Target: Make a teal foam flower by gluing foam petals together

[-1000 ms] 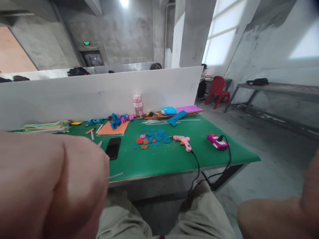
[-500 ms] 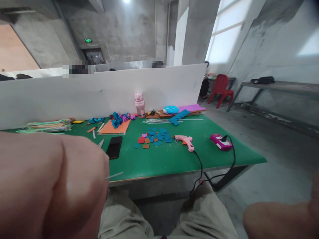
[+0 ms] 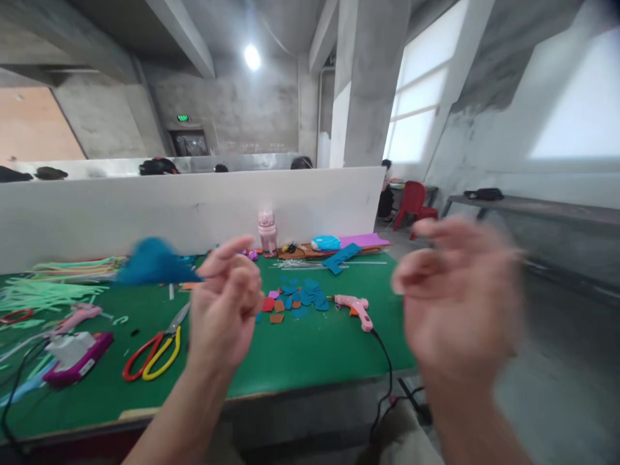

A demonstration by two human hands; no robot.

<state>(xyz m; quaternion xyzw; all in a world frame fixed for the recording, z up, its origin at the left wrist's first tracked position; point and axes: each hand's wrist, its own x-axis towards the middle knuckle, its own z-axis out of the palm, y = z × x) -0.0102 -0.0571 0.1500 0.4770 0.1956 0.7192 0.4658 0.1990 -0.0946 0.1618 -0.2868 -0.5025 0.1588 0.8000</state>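
Note:
My left hand (image 3: 227, 307) is raised over the green table (image 3: 300, 361), its thumb and fingers pinched on a blue felt piece (image 3: 152, 263) that sticks out to the left. My right hand (image 3: 455, 297) is up at the same height to the right, smeared by motion, its fingers loosely curled; nothing shows in it. Below and between the hands, several small blue, red and brown felt cut-outs (image 3: 295, 300) lie on the table. A pink glue gun (image 3: 353, 307) lies beside them with its black cord running off the front edge.
Red and yellow scissors (image 3: 155, 352) lie at front left, near a magenta box (image 3: 77, 358) with cables and green strips (image 3: 48, 290). A pink bottle (image 3: 267, 231) stands against the white partition (image 3: 194, 206), with people's heads behind it. A red chair (image 3: 414, 203) stands at the far right.
Both arms were low and close to the camera with the hands out of sight; now both hands are raised over the table, the left holding a blue felt piece. The view has swung left.

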